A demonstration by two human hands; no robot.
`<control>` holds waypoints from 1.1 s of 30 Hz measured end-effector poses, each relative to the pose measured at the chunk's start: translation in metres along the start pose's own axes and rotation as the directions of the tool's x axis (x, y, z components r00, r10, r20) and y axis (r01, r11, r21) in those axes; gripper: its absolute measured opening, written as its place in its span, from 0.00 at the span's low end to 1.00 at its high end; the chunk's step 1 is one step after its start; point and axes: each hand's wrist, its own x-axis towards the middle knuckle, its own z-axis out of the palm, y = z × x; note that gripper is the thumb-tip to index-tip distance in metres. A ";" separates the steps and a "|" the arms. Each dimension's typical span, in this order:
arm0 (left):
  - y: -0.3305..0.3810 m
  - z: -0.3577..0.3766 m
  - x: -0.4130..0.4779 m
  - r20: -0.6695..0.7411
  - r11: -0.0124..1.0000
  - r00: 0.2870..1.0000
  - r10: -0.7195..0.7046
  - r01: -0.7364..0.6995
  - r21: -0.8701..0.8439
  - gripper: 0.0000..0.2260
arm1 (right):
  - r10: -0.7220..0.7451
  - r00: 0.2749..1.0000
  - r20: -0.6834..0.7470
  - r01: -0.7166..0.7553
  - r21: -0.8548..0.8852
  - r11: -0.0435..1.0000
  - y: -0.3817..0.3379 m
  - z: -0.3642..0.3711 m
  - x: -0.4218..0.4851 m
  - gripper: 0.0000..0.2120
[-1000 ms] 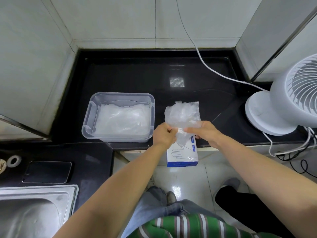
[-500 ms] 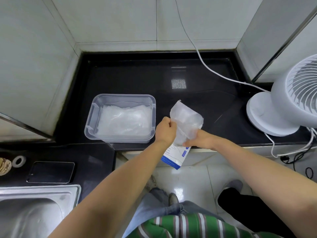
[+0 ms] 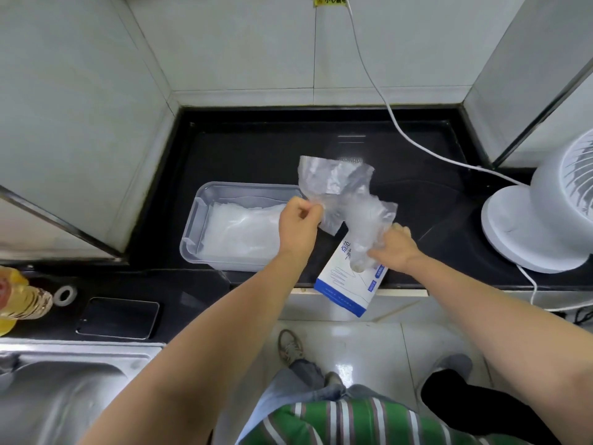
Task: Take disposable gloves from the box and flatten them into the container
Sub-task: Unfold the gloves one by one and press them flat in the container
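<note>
A clear plastic container [image 3: 196, 220] sits on the black counter and holds a flat layer of clear gloves [image 3: 244, 229]. My left hand [image 3: 298, 223] pinches a clear disposable glove [image 3: 333, 184] lifted above the container's right end. A white-and-blue glove box [image 3: 345, 284] lies tilted over the counter's front edge. My right hand [image 3: 393, 247] rests on the box and grips another bunch of clear glove plastic [image 3: 369, 226] rising from its opening.
A white fan [image 3: 545, 213] stands at the right, its white cable [image 3: 401, 130] running up the wall. At the lower left lie a phone [image 3: 118, 317], a tape roll [image 3: 65, 295], an oil bottle [image 3: 19, 300] and a steel sink [image 3: 64, 396].
My left hand has pulled a glove up and to the left, away from the box. The box has turned further askew under my right hand.
</note>
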 end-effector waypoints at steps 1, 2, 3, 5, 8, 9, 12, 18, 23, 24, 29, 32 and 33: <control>0.001 -0.003 0.003 -0.023 0.998 0.999 -0.030 0.029 -0.049 0.06 | 0.010 0.997 -0.083 0.001 0.131 0.991 -0.002 -0.006 -0.001 0.19; 0.002 -0.006 0.005 -0.038 0.996 0.998 -0.058 0.055 -0.072 0.06 | 0.010 0.983 -0.185 0.039 0.264 0.964 -0.003 -0.010 -0.001 0.19; 0.003 -0.009 0.008 -0.044 0.993 0.996 -0.081 0.076 -0.093 0.06 | -0.005 0.961 -0.275 0.107 0.358 0.928 -0.006 -0.016 -0.002 0.19; 0.004 -0.014 0.011 -0.021 0.978 0.992 -0.127 0.121 -0.167 0.06 | -0.061 0.939 -0.339 0.231 0.487 0.842 -0.015 -0.026 -0.009 0.21; 0.006 -0.017 0.011 0.043 0.956 0.983 -0.176 0.181 -0.229 0.07 | -0.142 0.954 -0.262 0.283 0.648 0.707 -0.040 -0.036 -0.020 0.18; 0.005 -0.018 0.010 0.071 0.956 0.981 -0.179 0.191 -0.222 0.06 | -0.173 0.966 -0.194 0.260 0.686 0.680 -0.049 -0.038 -0.023 0.18; 0.006 -0.023 0.005 0.153 0.967 0.975 -0.161 0.187 -0.175 0.05 | -0.318 0.946 -0.067 0.270 0.704 0.656 -0.069 -0.034 -0.019 0.15; 0.007 -0.048 0.004 0.177 0.957 0.972 -0.157 0.194 -0.217 0.09 | -0.303 0.945 -0.119 0.273 0.798 0.537 -0.086 -0.034 -0.007 0.10; 0.010 -0.077 0.005 0.008 0.958 0.971 -0.240 0.239 -0.157 0.15 | -0.328 0.940 -0.094 0.242 0.861 0.447 -0.106 -0.043 0.002 0.07; 0.009 -0.086 0.007 -0.029 0.953 0.962 -0.271 0.263 -0.153 0.14 | -0.356 0.932 -0.064 0.232 0.861 0.452 -0.113 -0.045 0.002 0.07; 0.011 -0.125 0.016 0.060 0.941 0.956 -0.286 0.292 -0.170 0.28 | -0.559 0.794 0.241 0.175 0.789 0.589 -0.144 -0.047 0.001 0.07; 0.012 -0.138 0.022 0.271 0.957 0.934 -0.234 0.270 -0.103 0.36 | -0.603 0.679 0.418 0.177 0.704 0.687 -0.163 -0.039 0.006 0.09; 0.012 -0.140 0.024 0.355 0.962 0.908 -0.222 0.264 -0.074 0.33 | -0.609 0.653 0.450 0.188 0.683 0.706 -0.168 -0.035 0.008 0.10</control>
